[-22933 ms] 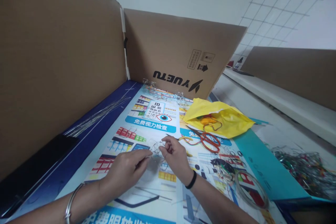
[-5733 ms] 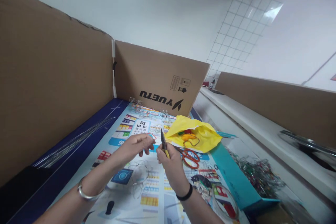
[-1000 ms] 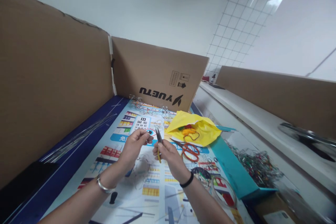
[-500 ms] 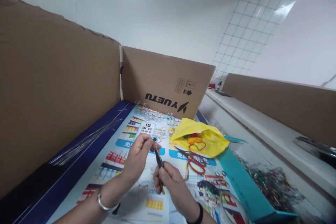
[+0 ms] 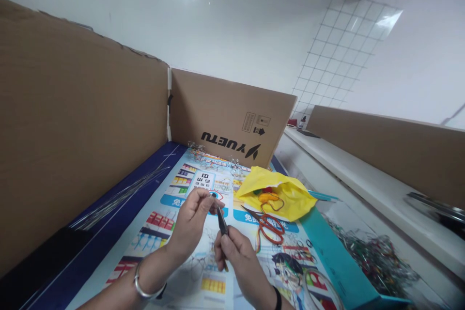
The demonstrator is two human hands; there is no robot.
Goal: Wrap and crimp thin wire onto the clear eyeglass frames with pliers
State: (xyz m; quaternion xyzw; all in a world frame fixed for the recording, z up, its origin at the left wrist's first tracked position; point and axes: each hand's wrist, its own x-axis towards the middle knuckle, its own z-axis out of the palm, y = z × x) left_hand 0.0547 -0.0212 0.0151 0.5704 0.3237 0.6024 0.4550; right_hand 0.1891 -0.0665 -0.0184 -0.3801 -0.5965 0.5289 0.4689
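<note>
My right hand (image 5: 236, 256) is wrapped round long-nosed pliers (image 5: 222, 223), whose dark jaws point up and away. The tips of the pliers reach the fingers of my left hand (image 5: 194, 213). That hand is closed in a pinch, with a silver bangle on its wrist; what it pinches is too small to make out. Both hands are above a printed poster sheet (image 5: 210, 252). To their right lie red-handled scissors (image 5: 272, 230) beside a yellow bag (image 5: 294, 198) with orange and red yarn (image 5: 269, 197) at its opening.
Long thin wires (image 5: 119, 198) lie at the left. A teal box (image 5: 336, 261) at the right stands by a heap of tangled wire pieces (image 5: 381, 261). Cardboard walls (image 5: 228, 111) rise behind and left. Small wire bits (image 5: 236, 167) lie at the back.
The view has shifted slightly, so the scene appears a little lower. My hands keep nearly the same pose, and the pliers stay at my left fingertips.
</note>
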